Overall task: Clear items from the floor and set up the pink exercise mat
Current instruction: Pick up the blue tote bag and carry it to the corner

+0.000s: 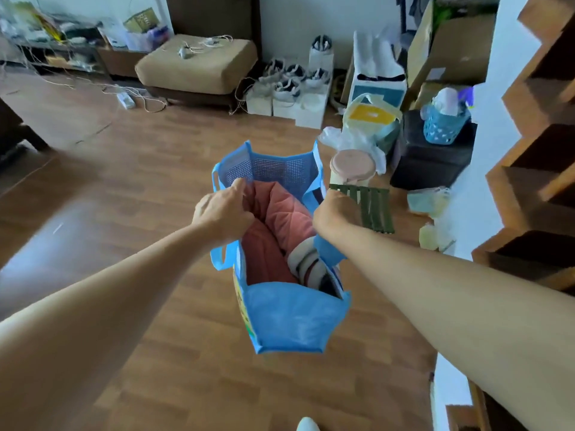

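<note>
A large blue woven bag (pixel 289 315) hangs open over the wooden floor in the middle of the view. Inside lies folded pink-red fabric (pixel 273 225) and a striped white and dark item (pixel 308 262). My left hand (pixel 222 209) grips the bag's left rim, fingers curled over the edge. My right hand (pixel 334 213) holds the right rim, with its fingers hidden behind the bag's edge. No rolled-out pink mat is visible.
A pink-lidded container (pixel 351 166) and a green slatted mat (pixel 373 209) lie just right of the bag. A black box (pixel 429 160) carries a blue basket (pixel 441 126). Shoes on white boxes (pixel 289 85), a tan ottoman (pixel 196 63) and cables (pixel 130 98) line the back. Wooden shelves (pixel 541 150) stand right.
</note>
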The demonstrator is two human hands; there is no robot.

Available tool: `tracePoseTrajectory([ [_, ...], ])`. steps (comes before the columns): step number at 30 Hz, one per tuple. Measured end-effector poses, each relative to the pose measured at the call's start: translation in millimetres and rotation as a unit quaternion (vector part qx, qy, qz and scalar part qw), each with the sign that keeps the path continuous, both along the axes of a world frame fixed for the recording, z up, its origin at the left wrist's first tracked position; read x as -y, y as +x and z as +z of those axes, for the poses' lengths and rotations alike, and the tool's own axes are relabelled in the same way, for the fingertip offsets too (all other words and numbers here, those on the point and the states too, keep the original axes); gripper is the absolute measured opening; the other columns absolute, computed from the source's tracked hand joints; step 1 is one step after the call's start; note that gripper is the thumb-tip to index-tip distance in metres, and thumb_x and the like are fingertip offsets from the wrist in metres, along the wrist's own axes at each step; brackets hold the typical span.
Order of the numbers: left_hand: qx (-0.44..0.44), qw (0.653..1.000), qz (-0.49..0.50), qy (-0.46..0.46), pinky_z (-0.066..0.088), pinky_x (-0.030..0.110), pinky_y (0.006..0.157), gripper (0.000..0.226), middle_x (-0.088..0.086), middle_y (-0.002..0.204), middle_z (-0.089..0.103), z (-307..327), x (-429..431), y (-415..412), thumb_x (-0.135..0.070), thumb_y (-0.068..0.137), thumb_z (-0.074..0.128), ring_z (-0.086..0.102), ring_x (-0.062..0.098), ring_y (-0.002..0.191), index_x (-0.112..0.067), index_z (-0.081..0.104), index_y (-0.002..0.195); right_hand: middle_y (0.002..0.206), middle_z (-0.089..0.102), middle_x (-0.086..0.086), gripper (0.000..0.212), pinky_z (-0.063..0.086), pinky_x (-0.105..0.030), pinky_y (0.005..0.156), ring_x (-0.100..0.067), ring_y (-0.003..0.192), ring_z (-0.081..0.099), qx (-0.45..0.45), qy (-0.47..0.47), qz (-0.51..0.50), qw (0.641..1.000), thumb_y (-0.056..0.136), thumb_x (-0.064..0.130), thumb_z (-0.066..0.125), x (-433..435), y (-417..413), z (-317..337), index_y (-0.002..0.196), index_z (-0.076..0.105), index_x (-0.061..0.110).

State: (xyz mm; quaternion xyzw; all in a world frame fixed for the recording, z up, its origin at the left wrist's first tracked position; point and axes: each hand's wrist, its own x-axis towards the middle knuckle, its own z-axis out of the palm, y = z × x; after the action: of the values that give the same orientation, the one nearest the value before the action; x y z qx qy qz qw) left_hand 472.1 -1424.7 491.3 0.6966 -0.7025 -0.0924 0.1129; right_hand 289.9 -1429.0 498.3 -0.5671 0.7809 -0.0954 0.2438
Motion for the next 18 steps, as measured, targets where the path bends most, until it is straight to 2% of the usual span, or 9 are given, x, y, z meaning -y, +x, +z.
tracePoseTrajectory([
  [5,0.003,1.0,-0.025,-0.007,0.046,0.037,0.075,0.031,0.011,0.088,0.068,-12.5,119.7,19.6,-0.016,0.075,0.055,0.062,0.036,0.088,-0.014,0.048,0.105,0.138,0.051,-0.014,0.04,0.042,-0.034,0.099,-0.029,0.125,0.051,0.016,0.002,-0.032,0.999,0.096,0.012,0.04,114.5,17.9,-17.7,0.136,0.045,0.004],
  [12,0.0,0.998,-0.061,0.019,0.044,0.035,0.074,0.035,0.007,0.089,0.069,-39.6,299.2,33.9,-0.017,0.075,0.056,0.062,0.035,0.089,-0.018,0.048,0.109,0.128,0.058,-0.017,0.034,0.048,-0.037,0.09,-0.033,0.114,0.058,0.045,0.014,-0.078,0.996,0.093,0.004,0.044,275.4,29.4,-41.3,0.126,0.053,0.001],
  [18,0.005,0.997,-0.07,0.031,0.046,0.036,0.078,0.035,0.008,0.094,0.069,-70.7,429.7,21.2,-0.018,0.077,0.054,0.063,0.034,0.093,-0.019,0.048,0.111,0.124,0.06,-0.017,0.031,0.048,-0.036,0.088,-0.033,0.112,0.059,0.044,0.023,-0.104,0.993,0.093,0.005,0.046,399.3,18.1,-75.2,0.122,0.055,-0.001],
])
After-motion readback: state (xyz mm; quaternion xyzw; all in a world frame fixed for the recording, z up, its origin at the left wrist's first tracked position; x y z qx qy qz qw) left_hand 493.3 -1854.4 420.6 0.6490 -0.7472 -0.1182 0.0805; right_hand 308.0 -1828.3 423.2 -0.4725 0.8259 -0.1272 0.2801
